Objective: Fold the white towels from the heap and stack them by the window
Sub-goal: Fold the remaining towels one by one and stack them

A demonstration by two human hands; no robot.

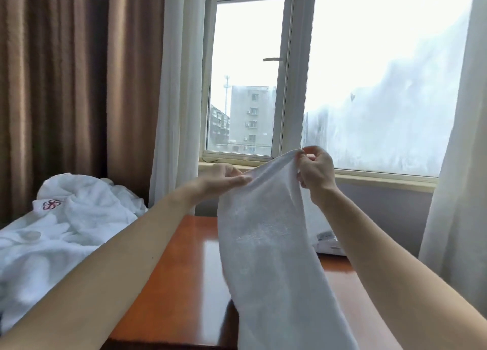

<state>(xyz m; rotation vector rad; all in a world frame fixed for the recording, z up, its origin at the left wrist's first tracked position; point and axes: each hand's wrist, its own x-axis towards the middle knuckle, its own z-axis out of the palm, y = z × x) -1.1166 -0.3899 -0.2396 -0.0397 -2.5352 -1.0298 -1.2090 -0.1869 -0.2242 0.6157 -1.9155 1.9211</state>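
White towel (263, 244): right hand (316, 170) pinches, left hand (224, 177) touches.

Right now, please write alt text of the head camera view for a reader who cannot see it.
A person holds up a long white terry towel over a glossy reddish-brown wooden table: the right hand pinches its top edge, the left hand touches it with straight fingers. A heap of white towels lies at the left, a window behind.
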